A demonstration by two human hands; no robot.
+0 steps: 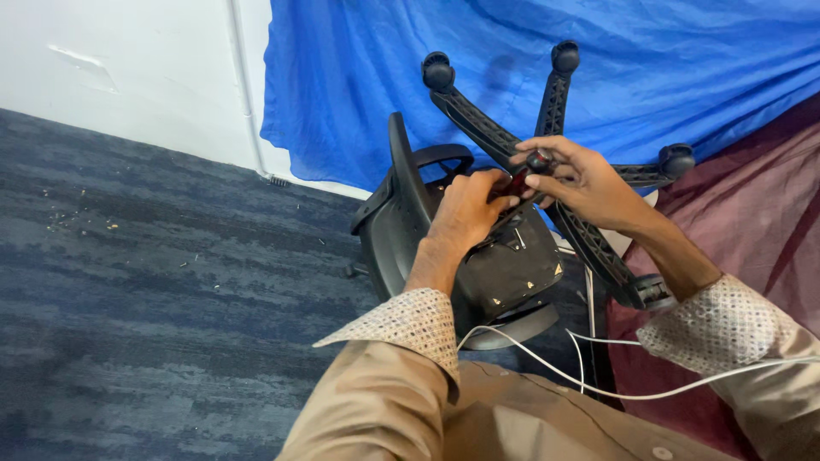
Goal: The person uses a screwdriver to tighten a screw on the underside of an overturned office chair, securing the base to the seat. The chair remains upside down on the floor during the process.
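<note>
A black office chair point(401, 222) lies tipped over on the carpet, its star base point(564, 94) with castor wheels pointing up towards the blue cloth. My left hand point(465, 209) rests on the underside of the seat point(512, 269), next to the central column. My right hand point(576, 179) grips a small dark tool with a red part point(521, 177) at the hub of the base. The fingers of both hands meet at that spot, and the tool's tip is hidden.
A blue cloth point(478, 51) hangs behind the chair and a maroon cloth point(752, 205) covers something at the right. White cables point(589, 376) run across my lap. Dark blue carpet point(154, 299) stretches left, with a white wall point(128, 68) behind.
</note>
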